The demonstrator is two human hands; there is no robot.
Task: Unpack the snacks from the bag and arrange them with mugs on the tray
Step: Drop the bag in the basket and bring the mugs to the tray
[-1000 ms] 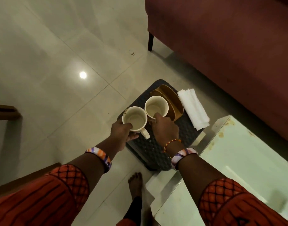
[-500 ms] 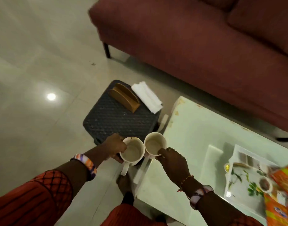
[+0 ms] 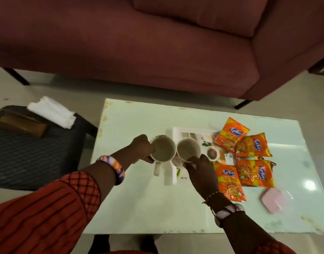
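Fig.: your L hand [image 3: 142,150] grips L mug [image 3: 163,150], R hand [image 3: 200,169] grips R mug [image 3: 188,149]. Tray [image 3: 194,132] directly below/right; R hand nearer.

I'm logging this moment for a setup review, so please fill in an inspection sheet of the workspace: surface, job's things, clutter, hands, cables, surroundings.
Surface: pale glossy table, stained at its edges.
Job's things: white tray on the table; four orange snack packets over its right side; left mug and right mug held near the tray's left edge.
Clutter: pink flat object beside the packets; small round dish on the tray.
Hands: left hand and right hand each grip a mug.
Cables: nothing seen.
Surroundings: maroon sofa beyond; dark stool bearing white napkins.
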